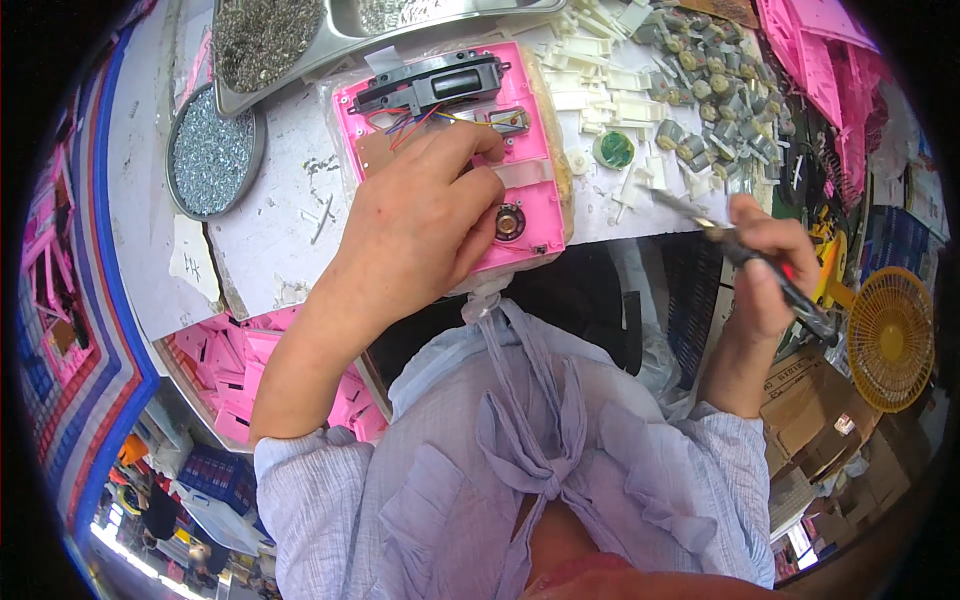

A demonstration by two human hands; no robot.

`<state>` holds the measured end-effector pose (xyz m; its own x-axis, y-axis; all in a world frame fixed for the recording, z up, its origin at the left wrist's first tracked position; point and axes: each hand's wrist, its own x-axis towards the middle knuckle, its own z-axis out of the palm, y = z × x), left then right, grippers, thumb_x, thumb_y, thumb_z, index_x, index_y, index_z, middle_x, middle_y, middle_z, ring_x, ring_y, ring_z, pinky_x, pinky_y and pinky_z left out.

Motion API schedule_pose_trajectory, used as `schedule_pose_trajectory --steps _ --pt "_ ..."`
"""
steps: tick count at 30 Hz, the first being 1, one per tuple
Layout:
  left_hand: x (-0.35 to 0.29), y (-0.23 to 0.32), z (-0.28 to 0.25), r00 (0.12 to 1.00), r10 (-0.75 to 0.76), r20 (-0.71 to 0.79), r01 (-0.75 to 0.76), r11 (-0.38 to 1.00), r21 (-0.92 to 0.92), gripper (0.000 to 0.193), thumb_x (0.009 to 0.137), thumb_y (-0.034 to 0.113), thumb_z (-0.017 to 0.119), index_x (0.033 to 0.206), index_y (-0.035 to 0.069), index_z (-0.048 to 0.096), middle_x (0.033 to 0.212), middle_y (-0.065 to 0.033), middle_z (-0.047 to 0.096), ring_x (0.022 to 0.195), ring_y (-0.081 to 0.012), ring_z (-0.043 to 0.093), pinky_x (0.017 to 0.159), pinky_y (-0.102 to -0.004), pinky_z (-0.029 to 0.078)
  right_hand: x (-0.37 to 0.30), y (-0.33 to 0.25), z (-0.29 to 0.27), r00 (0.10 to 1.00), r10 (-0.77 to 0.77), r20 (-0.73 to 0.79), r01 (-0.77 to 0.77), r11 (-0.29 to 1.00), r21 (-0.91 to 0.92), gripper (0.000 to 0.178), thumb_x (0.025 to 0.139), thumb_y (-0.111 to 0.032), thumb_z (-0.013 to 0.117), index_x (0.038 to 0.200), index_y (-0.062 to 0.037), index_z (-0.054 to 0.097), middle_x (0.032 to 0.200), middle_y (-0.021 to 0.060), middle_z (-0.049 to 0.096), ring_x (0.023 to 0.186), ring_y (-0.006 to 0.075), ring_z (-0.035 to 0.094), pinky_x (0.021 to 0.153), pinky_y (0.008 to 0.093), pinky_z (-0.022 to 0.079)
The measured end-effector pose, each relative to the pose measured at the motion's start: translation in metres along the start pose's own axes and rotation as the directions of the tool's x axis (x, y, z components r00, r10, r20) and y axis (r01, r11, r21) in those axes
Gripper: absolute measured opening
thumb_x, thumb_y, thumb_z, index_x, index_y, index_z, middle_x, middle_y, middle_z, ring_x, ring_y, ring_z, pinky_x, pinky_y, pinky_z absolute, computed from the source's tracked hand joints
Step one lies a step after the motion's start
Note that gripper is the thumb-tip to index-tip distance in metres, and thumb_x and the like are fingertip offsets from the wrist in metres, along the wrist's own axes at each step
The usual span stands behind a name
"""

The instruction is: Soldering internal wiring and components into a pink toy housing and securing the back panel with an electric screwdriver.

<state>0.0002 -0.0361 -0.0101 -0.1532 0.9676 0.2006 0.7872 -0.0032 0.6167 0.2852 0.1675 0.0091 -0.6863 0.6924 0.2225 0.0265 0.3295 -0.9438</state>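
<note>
Workbench (270,215), white and scuffed, seen from above by the person seated at its near edge.

Pink plastic panel (535,175): lies flat at the near middle of the bench, inner side up. Fitted on it are a black module (430,83) across its far end, a bundle of red, blue and yellow wires (410,125) just below that, a small metal part (510,120) at the right, and a small round speaker (509,221) near the near right corner.

Left hand (420,215): palm down on the panel, fingers curled and pressing its middle, fingertips near the metal part. Grips nothing; rests on the panel.

Right hand (765,265): raised to the right of the panel and clear of it, closed around the dark handle of a soldering iron (745,250); the metal tip points left and far, toward the bench.

Round tin of small screws (213,150): far left of the panel.
Metal tray (350,30): at the far edge, holding more small metal pieces.
White plastic pieces (600,85): scattered right of the panel.
Green round part (614,150): among them.
Grey small motors (715,100): heaped at far right.
Pink plastic parts (240,370): stacked below the bench at near left.
Yellow fan (890,335): at the right edge.
</note>
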Motion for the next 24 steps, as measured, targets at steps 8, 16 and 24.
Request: schedule_pose_trajectory --steps 8,16,24 --pt "-0.015 0.002 0.006 0.998 0.043 -0.041 -0.041 0.998 0.053 0.022 0.08 0.003 0.077 0.101 0.003 0.071 0.116 -0.0173 0.066 0.1 -0.0347 0.068 0.083 -0.0417 0.057 -0.036 0.0 -0.159 0.751 -0.05 -0.659 0.136 0.988 0.08 0.019 0.095 -0.005 0.06 0.112 0.0041 0.062 0.08 0.0048 0.059 0.058 0.007 0.044 0.08 0.0283 0.055" --pt "-0.031 0.004 0.01 0.995 0.056 -0.082 -0.048 0.995 0.088 0.034 0.081 0.0 0.076 0.114 0.005 0.072 0.122 -0.0186 0.064 0.105 -0.0358 0.067 0.086 -0.0423 0.057 0.005 0.032 -0.196 0.648 0.012 -0.761 -0.07 0.997 -0.044 0.01 0.093 -0.005 0.067 0.101 -0.0021 0.07 0.089 0.0034 0.068 0.065 0.0084 0.056 0.064 0.0194 0.048" --pt "-0.038 -0.003 0.004 0.991 0.05 -0.122 -0.046 0.998 0.035 0.04 0.075 0.0 0.076 0.115 0.004 0.071 0.123 -0.0159 0.063 0.101 -0.0332 0.065 0.084 -0.0408 0.055 -0.002 0.046 -0.203 0.717 0.634 -0.288 -0.174 0.564 0.807 0.038 0.103 -0.033 0.065 0.114 0.0034 0.062 0.073 -0.0014 0.04 0.068 0.0113 0.041 0.077 0.033 0.046"
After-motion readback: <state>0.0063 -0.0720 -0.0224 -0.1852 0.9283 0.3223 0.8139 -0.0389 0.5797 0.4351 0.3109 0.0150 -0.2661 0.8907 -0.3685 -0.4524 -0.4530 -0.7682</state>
